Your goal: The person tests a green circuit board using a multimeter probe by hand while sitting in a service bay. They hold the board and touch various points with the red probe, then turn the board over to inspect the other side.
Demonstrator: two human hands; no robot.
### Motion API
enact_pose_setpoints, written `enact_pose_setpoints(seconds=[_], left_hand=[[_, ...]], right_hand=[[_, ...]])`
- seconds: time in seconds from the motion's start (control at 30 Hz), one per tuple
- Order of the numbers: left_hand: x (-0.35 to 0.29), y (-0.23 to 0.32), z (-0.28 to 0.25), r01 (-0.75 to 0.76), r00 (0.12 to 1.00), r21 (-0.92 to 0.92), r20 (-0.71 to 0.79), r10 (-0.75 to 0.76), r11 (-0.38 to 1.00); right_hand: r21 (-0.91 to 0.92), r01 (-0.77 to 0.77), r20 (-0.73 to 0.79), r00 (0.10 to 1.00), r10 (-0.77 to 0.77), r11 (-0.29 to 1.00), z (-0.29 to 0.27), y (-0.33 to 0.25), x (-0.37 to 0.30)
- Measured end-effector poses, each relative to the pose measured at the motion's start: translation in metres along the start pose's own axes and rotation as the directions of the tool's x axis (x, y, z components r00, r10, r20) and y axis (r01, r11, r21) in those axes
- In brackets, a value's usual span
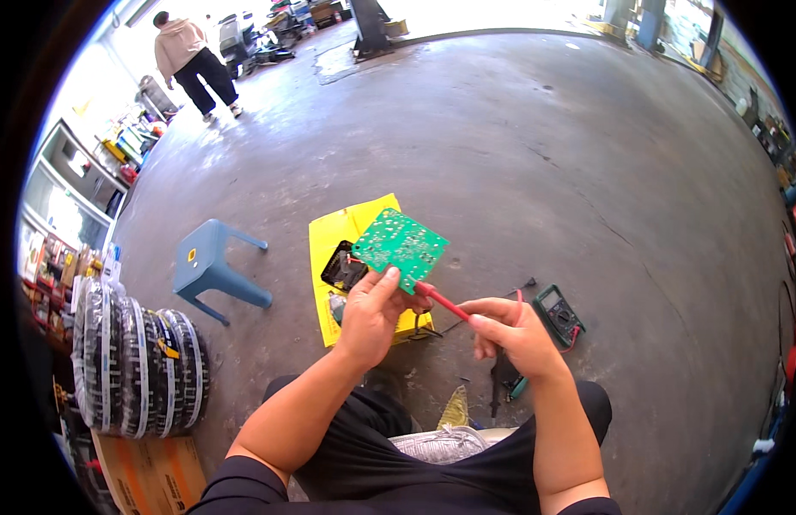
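Note:
My left hand [372, 313] grips the lower edge of a green circuit board [402, 239], thumb on top, with the solder-dotted face up. Pinched in my right hand [514, 333] is a red test probe [445, 300], slanting up and left. Its far end meets the board's lower corner beside my left fingers; whether the tip touches a solder point I cannot tell. A red lead loops out behind my right hand. To the right, a dark green multimeter [559, 313] lies on the floor, with a red lead at its lower end.
Beneath the board, a yellow sheet [329, 236] carries an open black casing [340, 268]. A blue plastic stool [211, 262] stands left, wrapped tyres [140, 365] nearer on that side. A green-handled tool [518, 388] lies near my right knee. A person [192, 60] is far left.

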State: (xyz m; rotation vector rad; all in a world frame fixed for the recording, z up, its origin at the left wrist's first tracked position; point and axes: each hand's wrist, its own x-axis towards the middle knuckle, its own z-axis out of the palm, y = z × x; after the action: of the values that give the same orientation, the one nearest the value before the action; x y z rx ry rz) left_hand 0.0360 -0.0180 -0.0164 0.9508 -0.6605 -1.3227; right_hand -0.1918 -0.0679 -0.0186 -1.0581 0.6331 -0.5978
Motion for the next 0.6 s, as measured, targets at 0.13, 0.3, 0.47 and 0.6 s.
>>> enact_pose_setpoints(seconds=[0.13,0.3,0.47,0.6], left_hand=[[-0.003,0.004,0.002,-0.031,0.999,-0.005,0.012,0.031,0.999],[0.0,0.005,0.002,-0.052,0.999,0.005,0.006,0.052,0.999],[0.0,0.008,0.0,-0.007,1.0,-0.021,0.005,0.007,1.0],[0.003,0.012,-0.003,0.048,0.999,-0.081,0.026,-0.046,0.996]], right_hand=[[0.033,-0.002,-0.063,0.998,0.004,0.999,-0.004,0.003,0.001],[0.118,0.095,-0.096,0.992,-0.084,0.988,-0.015,0.005,0.001],[0.289,0.161,-0.074,0.987,-0.145,0.944,-0.024,0.008,0.0],[0.326,0.255,-0.195,0.96,-0.199,0.91,-0.025,0.012,0.004]])
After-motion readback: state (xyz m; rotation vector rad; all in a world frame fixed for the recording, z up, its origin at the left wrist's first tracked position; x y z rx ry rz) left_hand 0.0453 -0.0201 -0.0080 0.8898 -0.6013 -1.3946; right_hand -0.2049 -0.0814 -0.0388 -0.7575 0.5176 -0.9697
